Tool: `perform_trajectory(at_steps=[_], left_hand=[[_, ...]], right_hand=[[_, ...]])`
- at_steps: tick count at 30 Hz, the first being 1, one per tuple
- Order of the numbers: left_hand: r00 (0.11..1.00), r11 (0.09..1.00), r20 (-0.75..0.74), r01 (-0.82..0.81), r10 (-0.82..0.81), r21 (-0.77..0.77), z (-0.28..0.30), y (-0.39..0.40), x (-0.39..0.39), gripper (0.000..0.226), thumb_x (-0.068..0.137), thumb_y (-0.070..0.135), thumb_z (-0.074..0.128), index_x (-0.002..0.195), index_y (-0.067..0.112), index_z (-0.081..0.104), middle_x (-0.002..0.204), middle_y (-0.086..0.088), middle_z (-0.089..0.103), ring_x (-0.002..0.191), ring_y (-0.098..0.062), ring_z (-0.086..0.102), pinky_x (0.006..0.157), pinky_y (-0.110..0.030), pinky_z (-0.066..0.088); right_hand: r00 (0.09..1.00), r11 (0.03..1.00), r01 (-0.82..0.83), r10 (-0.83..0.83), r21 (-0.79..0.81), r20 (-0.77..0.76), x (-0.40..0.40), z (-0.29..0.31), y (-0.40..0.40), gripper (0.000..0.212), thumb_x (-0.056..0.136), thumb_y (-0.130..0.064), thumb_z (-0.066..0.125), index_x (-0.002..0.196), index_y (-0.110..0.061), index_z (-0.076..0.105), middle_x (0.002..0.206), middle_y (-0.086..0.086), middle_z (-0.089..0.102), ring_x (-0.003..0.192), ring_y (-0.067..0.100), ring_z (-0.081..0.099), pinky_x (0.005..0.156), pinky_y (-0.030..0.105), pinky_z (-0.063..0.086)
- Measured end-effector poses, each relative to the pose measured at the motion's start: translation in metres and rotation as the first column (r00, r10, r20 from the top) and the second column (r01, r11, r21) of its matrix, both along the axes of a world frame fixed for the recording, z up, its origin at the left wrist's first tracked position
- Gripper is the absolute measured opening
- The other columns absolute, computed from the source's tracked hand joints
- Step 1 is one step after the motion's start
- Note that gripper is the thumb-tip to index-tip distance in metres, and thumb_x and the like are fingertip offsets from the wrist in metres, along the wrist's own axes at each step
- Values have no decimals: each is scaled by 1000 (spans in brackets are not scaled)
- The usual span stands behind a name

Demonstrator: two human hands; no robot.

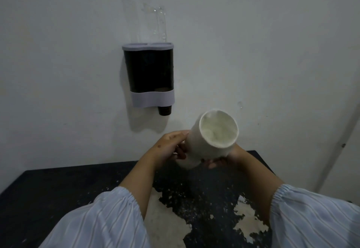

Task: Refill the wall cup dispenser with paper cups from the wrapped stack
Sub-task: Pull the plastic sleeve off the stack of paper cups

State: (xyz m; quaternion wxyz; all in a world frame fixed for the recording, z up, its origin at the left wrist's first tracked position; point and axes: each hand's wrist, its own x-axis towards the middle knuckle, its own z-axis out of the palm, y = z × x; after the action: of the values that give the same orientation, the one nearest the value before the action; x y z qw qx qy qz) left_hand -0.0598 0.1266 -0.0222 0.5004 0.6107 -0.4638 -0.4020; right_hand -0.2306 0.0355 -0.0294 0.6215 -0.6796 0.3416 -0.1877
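Hands both raised above table (58, 185) | L hand (168, 146) fingers curled on cup stack (202, 146) side | R hand (228, 159) cradles it underneath, fingers curled | stack tilted, open end toward cam, below-right of wall dispenser (149, 76)

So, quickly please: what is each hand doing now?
Left hand: holds the stack of paper cups.
Right hand: holds the same stack from below.

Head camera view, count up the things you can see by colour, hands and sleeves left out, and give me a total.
White: 1, the stack of paper cups, gripped by the left hand and right hand
Black: 2, the cup under the dispenser, and the table
Black and grey: 1, the wall dispenser
Clear: 1, the plastic piece above it
Total: 5
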Motion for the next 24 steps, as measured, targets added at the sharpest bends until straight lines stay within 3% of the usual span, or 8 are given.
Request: perform_trajectory(at_steps=[2,6,8,13,17,19,21,24], left_hand=[[998,999,-56,-27,25,-42,3,-2,-2,27,98,28,42,110,17,63,68,-7,50,50,-11,48,68,-31,53],[986,994,-139,-100,94,-38,4,-4,-1,26,97,29,45,82,13,60,61,-6,48,39,-7,46,66,-34,51],[981,993,-157,-115,109,-30,4,-2,-1,31,96,31,45,74,12,57,60,-6,47,38,-7,46,63,-33,50],[993,994,-71,-101,98,-41,-1,4,-2,28,97,35,43,82,16,58,71,-7,51,57,-14,51,63,-29,50],[998,999,56,-28,30,-23,0,5,-7,26,96,37,44,113,24,57,92,2,59,79,-12,55,71,-27,48],[993,999,117,-29,34,-44,3,5,-10,27,95,37,46,119,25,51,100,9,57,86,-5,52,78,-27,45],[986,993,151,-59,74,-106,6,3,-9,38,89,41,56,122,25,47,117,2,55,100,-10,53,83,-29,44],[995,959,49,-73,90,-274,16,0,-11,59,77,33,71,128,22,44,122,2,57,112,-14,55,85,-24,48]], right_hand=[[1000,997,14,-15,69,6,5,1,-1,45,101,-23,31,120,13,49,77,23,64,54,22,67,52,31,58],[999,994,30,-34,101,39,7,6,2,56,94,-60,19,131,-21,36,81,30,66,66,31,69,56,32,57],[1000,996,-1,-2,92,30,6,9,5,65,91,-64,22,139,-22,32,84,31,65,69,32,69,58,32,57],[999,994,-35,37,105,-9,6,11,9,46,98,-40,32,134,-12,39,81,28,65,65,30,68,61,36,60],[994,992,-68,59,-105,-88,5,11,11,27,95,-16,48,122,-10,48,77,17,63,60,22,63,62,35,57],[985,967,-64,22,-245,-170,4,13,10,34,90,-15,56,123,-11,50,84,12,61,65,23,60,61,36,53],[974,905,-76,-22,-419,-224,5,17,6,50,85,-20,64,132,-16,46,113,10,57,94,28,57,74,38,50],[997,829,-38,-4,-558,-75,8,28,4,80,75,-26,76,141,-25,32,134,7,44,113,18,47,84,29,47]])
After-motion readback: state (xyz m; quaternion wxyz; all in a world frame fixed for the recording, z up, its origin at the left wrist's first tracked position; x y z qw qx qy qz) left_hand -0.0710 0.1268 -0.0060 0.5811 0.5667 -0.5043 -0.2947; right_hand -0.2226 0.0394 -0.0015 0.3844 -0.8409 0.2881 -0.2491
